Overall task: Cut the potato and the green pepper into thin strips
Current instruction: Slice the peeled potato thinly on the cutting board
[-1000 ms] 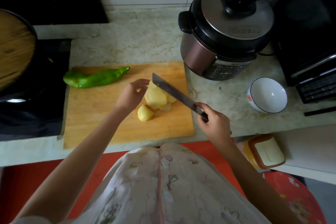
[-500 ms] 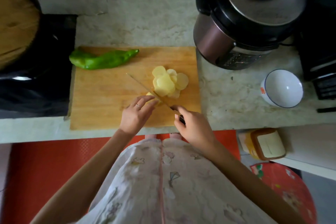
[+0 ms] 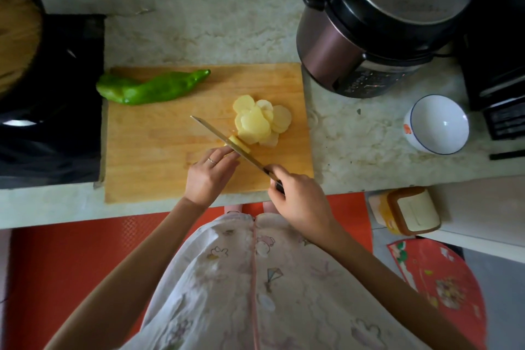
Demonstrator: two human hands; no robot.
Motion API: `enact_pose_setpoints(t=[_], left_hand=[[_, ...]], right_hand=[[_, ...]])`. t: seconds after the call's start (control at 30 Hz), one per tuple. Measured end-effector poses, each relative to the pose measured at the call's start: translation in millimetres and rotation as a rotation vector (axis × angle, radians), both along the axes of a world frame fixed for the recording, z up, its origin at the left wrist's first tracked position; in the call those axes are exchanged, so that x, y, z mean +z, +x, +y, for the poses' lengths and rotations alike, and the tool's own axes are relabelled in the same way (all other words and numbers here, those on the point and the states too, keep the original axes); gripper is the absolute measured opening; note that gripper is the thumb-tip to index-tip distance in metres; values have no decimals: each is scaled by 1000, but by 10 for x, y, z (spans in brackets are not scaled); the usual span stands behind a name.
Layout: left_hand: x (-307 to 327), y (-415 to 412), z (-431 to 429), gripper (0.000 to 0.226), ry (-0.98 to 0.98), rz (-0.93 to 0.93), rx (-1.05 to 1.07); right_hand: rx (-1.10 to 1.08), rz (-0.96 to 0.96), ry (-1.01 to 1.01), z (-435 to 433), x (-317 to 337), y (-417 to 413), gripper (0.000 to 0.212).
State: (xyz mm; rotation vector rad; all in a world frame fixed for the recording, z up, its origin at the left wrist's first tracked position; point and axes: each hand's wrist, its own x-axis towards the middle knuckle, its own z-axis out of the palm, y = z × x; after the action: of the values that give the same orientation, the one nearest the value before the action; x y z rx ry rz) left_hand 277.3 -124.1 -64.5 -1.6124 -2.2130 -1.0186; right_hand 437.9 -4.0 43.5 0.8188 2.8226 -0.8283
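Midway through the potato, our right hand [image 3: 295, 199] curls its grip round the knife [image 3: 216, 134] while the left hand [image 3: 208, 175] pinches the last potato stub [image 3: 241, 146] on the cutting board [image 3: 156, 145], slices [image 3: 255, 122] fanned just beyond (green pepper [image 3: 150, 88] whole at the far left edge). Best, we judge, to tuck that hand clear and cut evenly.
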Motion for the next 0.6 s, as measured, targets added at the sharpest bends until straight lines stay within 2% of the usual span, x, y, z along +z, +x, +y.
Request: enact_pose_setpoints(t=[0.23, 0.47, 0.6], left_hand=[[-23, -13, 3, 30, 15, 13, -11], [-39, -54, 11, 9, 23, -9, -36], [-56, -65, 11, 11, 28, -36, -37]], right_hand=[[3, -38, 18, -30, -6, -30, 22], [18, -89, 44, -87, 24, -75, 15], [18, -128, 57, -77, 28, -127, 16]])
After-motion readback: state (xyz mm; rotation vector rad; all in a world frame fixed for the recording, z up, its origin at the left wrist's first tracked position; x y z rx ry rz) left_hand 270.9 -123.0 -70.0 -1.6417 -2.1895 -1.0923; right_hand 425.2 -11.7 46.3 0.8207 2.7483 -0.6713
